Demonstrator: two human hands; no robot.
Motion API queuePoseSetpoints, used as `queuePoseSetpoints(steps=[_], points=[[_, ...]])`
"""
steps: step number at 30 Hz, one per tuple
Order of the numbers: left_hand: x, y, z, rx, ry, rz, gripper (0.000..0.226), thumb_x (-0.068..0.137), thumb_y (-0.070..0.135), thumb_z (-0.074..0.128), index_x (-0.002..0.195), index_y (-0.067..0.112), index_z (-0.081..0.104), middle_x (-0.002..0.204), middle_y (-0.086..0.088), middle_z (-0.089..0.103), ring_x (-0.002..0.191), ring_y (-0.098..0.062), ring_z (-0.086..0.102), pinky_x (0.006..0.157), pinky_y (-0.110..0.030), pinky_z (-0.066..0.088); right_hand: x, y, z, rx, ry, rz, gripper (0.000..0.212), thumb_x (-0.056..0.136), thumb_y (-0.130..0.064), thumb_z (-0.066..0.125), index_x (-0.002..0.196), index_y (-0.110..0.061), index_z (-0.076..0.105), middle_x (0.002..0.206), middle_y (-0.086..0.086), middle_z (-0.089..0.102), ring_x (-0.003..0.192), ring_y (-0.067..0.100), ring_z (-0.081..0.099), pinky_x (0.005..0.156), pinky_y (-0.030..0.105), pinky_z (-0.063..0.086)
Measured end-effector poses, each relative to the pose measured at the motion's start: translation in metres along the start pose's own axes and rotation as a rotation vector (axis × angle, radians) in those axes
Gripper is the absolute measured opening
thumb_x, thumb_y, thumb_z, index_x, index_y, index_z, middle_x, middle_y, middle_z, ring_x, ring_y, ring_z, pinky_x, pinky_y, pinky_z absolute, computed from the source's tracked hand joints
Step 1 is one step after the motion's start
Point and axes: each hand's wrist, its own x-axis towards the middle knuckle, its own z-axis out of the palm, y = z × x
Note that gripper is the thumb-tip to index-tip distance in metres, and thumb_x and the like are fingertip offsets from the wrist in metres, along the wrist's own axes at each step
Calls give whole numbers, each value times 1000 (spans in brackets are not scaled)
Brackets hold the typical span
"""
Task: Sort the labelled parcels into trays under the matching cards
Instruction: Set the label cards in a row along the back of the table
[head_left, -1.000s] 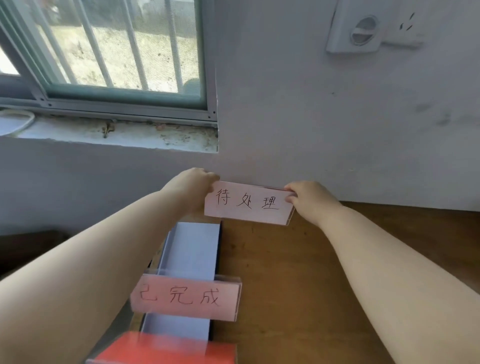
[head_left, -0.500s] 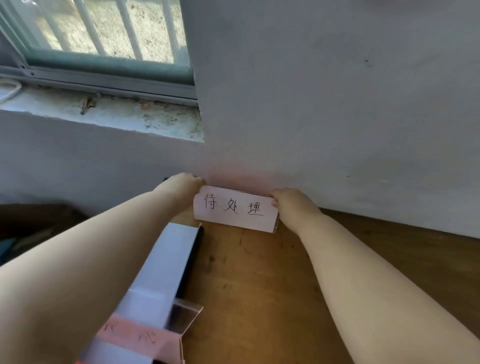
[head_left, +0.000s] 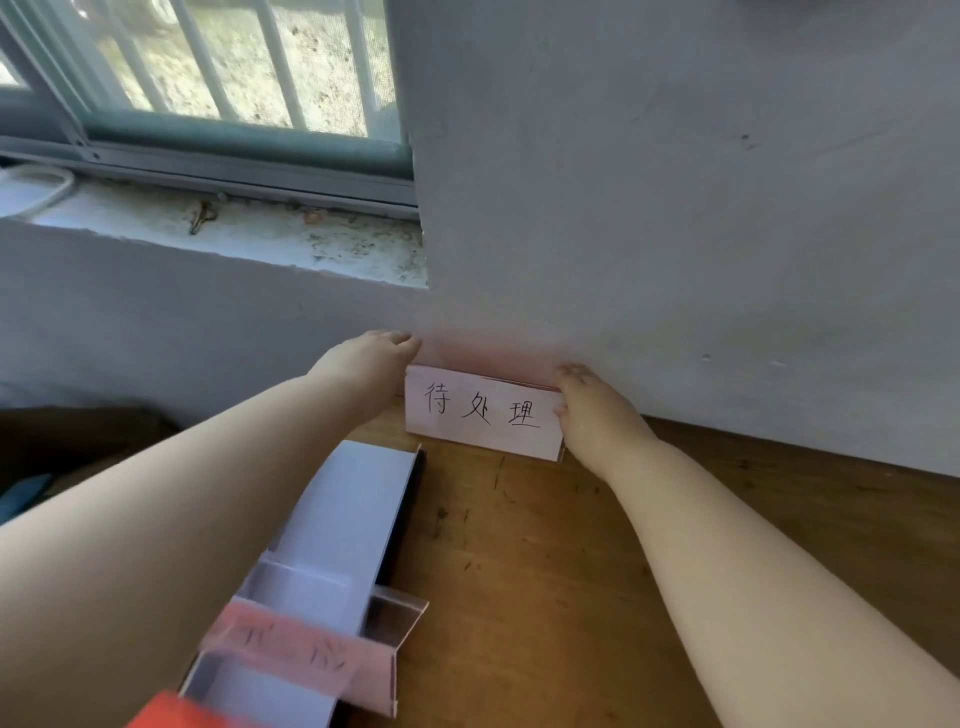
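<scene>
A pink card (head_left: 483, 413) with black handwritten characters stands upright on the wooden table (head_left: 571, 571), close against the white wall. My left hand (head_left: 371, 358) holds its left end and my right hand (head_left: 587, 410) grips its right end. A second pink card in a clear stand (head_left: 306, 654) sits near the bottom left, blurred, in front of a long grey tray (head_left: 343, 525). An orange-red thing (head_left: 171, 712) shows at the bottom edge.
A white wall (head_left: 675, 208) rises right behind the table. A window with bars and a dirty sill (head_left: 260, 234) lies at the upper left. Dark floor shows at the far left, past the table's edge.
Both hands have carried the handwritten card farther back, up to the wall. The view has tilted, so the second card and tray sit lower in the frame.
</scene>
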Motion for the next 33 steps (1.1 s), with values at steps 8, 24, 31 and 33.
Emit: queuePoseSetpoints(steps=[8,24,31,33], points=[[-78,-47,-15,79,40,62,51,99,13,40,148,23,28,149,2,38,136,-19,37,106,-34,38,-71,-53,-19,24,-48,-12,37,100,-23,39,130,-5,49,133,15,53,119,31,50,100,39,40],[-212,-107,17,-97,-130,152,57,92,14,46,144,32,36,148,8,39,133,-17,41,106,-32,38,-188,-189,20,-78,-166,-17,47,99,-35,42,144,-18,38,146,4,43,133,23,41,107,36,37],[-215,-120,39,-170,-197,140,38,93,18,45,129,28,54,125,4,59,115,-18,55,94,-33,47,-189,-189,52,-67,-145,70,36,98,-16,40,132,-18,51,127,9,58,109,26,56,89,39,49],[-214,-119,42,-184,-182,133,40,94,15,44,130,29,53,124,3,60,112,-19,56,92,-33,48,-190,-185,55,-65,-119,73,34,98,-14,40,128,-17,54,123,9,59,104,26,57,86,39,50]])
